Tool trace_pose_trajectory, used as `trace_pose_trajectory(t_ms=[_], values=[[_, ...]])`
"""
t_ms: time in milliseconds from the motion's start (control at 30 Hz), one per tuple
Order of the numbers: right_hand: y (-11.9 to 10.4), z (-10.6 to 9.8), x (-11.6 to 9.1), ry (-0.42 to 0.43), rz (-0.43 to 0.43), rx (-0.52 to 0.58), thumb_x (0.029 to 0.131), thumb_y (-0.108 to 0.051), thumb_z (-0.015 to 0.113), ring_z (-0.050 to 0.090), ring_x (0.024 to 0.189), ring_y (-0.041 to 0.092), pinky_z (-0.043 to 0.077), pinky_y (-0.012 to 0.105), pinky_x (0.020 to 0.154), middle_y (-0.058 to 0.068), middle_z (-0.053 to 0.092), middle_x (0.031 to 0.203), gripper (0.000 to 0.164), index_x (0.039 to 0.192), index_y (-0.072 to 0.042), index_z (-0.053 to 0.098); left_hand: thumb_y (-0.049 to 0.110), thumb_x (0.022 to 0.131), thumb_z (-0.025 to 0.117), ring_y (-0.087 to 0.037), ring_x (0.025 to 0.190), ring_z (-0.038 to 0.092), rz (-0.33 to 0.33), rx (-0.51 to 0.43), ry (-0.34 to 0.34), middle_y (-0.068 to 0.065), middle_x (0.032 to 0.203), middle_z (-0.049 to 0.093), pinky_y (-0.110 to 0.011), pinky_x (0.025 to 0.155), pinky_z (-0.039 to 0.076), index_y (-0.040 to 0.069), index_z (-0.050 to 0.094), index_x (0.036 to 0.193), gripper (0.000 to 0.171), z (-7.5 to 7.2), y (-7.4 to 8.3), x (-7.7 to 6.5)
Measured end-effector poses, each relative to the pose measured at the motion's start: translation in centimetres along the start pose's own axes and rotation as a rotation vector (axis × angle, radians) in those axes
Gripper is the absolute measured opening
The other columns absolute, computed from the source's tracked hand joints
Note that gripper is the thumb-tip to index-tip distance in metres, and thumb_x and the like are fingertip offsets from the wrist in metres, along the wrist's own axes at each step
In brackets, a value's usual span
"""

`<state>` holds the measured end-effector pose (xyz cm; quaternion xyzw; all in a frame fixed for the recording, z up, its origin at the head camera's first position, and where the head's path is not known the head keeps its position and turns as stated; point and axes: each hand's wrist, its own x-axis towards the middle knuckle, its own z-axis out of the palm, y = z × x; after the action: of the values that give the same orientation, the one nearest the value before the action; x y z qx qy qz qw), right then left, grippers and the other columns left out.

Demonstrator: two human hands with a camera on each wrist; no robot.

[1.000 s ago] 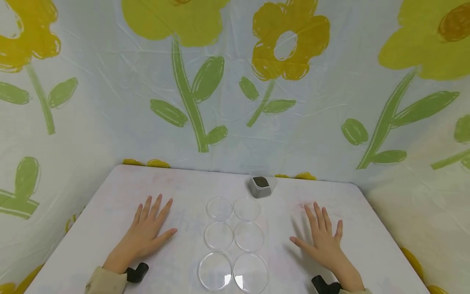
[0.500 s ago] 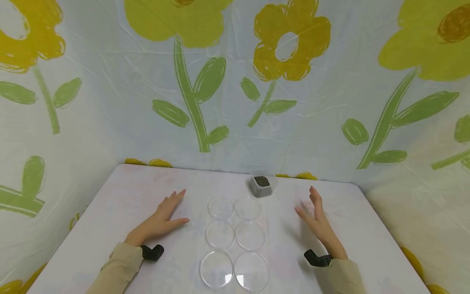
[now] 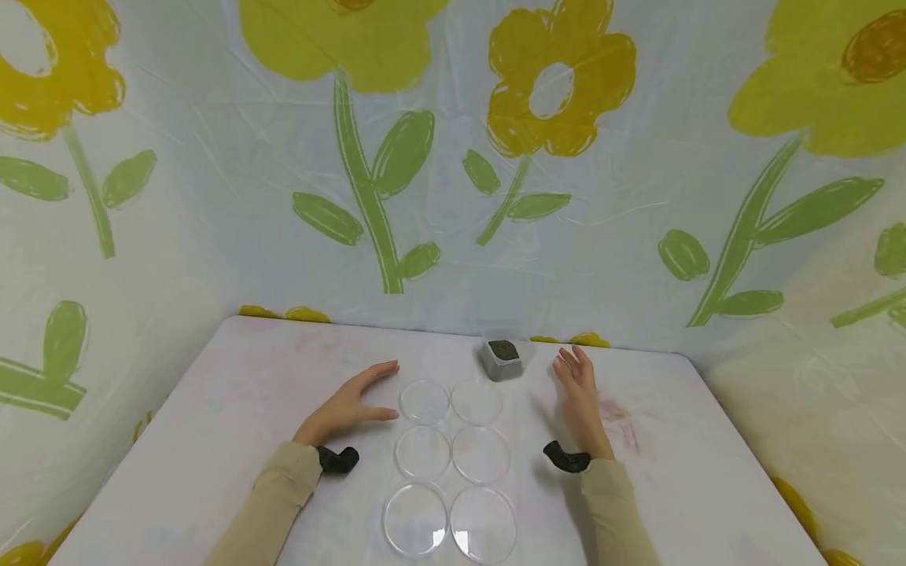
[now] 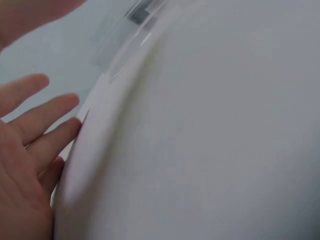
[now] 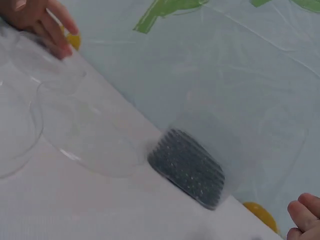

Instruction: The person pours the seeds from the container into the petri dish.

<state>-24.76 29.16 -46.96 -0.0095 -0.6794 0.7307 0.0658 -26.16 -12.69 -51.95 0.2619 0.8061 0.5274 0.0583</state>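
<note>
Several clear round shallow dishes stand in two columns on the table, among them the far left dish (image 3: pixel 424 402) and the far right dish (image 3: pixel 476 402). Behind them is a small clear plastic box (image 3: pixel 506 368) with dark grainy stuff inside and a transparent lid standing up at its back. My left hand (image 3: pixel 347 405) is just left of the far left dish, thumb and fingers spread apart, holding nothing. To the right of the box, my right hand (image 3: pixel 582 401) hovers with relaxed fingers, also holding nothing. The right wrist view shows the box's dark contents (image 5: pixel 187 167) close up.
The white table (image 3: pixel 233 393) has rounded far corners. Right behind it hangs a pale cloth (image 3: pixel 453 275) with printed yellow flowers, which also runs along both sides. A black wrist camera (image 3: pixel 338 460) is on the left wrist, another black camera (image 3: pixel 566 457) on the right.
Both hands have come inward from the sides of the table, the left toward the far left dish, the right toward the box. They were spread flat-fingered a second ago. Dishes and box stay put.
</note>
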Motion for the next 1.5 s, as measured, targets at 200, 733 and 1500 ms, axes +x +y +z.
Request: trace_pose_trajectory(t_ms=[200, 733, 1500], values=[[1.1, 2.2, 2.3, 0.05, -0.007, 0.161, 0.106, -0.024, 0.046, 0.022, 0.146, 0.024, 0.014, 0.029, 0.119, 0.018, 0.02, 0.158, 0.065, 0.156, -0.004, 0.008, 0.022, 0.083, 0.082, -0.027, 0.145, 0.031, 0.062, -0.138, 0.014, -0.01, 0.148, 0.049, -0.056, 0.116, 0.017, 0.004, 0.035, 0.152, 0.086, 0.9, -0.4, 2.4], [4.6, 3.8, 3.3, -0.156, -0.089, 0.296, 0.094, 0.012, 0.041, 0.007, 0.147, 0.035, 0.013, 0.033, 0.114, 0.029, 0.01, 0.159, 0.071, 0.154, 0.001, 0.005, 0.043, 0.077, 0.084, -0.014, 0.14, 0.038, 0.052, 0.011, -0.026, 0.012, 0.143, 0.053, -0.045, 0.115, 0.026, 0.023, 0.053, 0.143, 0.075, 2.3, -0.5, 2.6], [2.3, 6.3, 2.4, -0.029, -0.065, -0.285, 0.084, -0.012, 0.081, 0.026, 0.144, 0.035, 0.022, 0.047, 0.116, 0.021, 0.029, 0.157, 0.098, 0.155, -0.001, 0.015, 0.04, 0.073, 0.086, -0.029, 0.139, 0.037, 0.06, 0.181, -0.029, 0.006, 0.147, 0.05, -0.057, 0.112, 0.025, 0.019, 0.048, 0.148, 0.087, 1.6, 0.0, 2.6]])
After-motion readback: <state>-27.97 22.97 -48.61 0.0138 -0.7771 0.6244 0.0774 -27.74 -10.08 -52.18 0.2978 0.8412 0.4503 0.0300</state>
